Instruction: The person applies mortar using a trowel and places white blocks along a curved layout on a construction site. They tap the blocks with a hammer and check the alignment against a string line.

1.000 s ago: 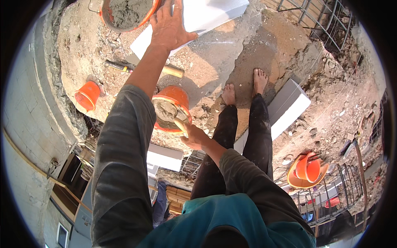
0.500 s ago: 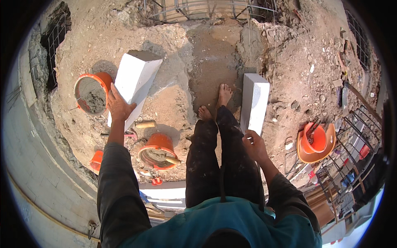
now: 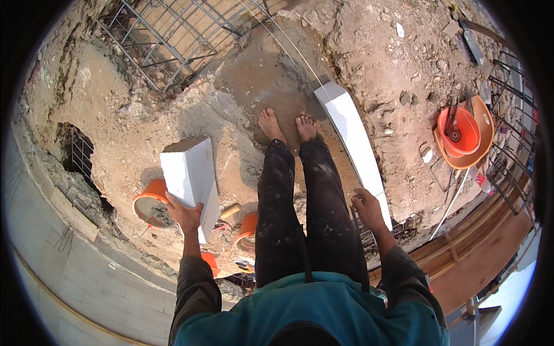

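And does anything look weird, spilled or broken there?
Yes, the bare feet look odd: the ground is rough and stony, which might hurt toes, and there are metal bars ahead. I can't see a clear spill, and the white block at the left hand shows no obvious damage.

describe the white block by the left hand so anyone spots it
Find the dark trousers, then look left. The white block lies beside an orange bucket. Unlike the longer white row right of the trousers, it has the left hand on it.
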`<state>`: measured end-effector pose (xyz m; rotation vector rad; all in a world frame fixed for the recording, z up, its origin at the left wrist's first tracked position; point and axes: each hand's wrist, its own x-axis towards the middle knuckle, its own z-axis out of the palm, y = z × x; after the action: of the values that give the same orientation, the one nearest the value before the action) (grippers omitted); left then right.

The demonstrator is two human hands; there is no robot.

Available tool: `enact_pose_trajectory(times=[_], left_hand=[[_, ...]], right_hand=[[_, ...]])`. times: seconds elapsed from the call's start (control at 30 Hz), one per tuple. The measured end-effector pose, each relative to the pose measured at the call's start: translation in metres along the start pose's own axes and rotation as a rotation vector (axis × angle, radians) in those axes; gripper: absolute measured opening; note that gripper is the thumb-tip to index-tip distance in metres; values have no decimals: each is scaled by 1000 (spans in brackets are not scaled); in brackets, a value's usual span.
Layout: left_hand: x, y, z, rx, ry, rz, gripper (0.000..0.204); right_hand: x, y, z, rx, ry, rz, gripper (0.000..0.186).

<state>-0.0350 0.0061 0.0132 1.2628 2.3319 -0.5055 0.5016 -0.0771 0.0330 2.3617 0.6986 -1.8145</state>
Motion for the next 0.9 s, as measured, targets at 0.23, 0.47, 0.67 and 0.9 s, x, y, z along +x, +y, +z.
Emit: enact_pose_trajectory(times=[0.23,0.47,0.67,0.9], left_hand=[[-30,76,-91,-140,-126,537,124],[-44,245,-211,184,-28,1124,123],[-14,407,-260,399,184,1661,120],[37,562,-201,743,106,1961,120]], right_hand=[[-38,-6,24,349,30,0,39],[-44,12,51,505,118,-135,36],[-52,30,48,812,216,31,37],[-85,32,137,1244,385,345,39]])
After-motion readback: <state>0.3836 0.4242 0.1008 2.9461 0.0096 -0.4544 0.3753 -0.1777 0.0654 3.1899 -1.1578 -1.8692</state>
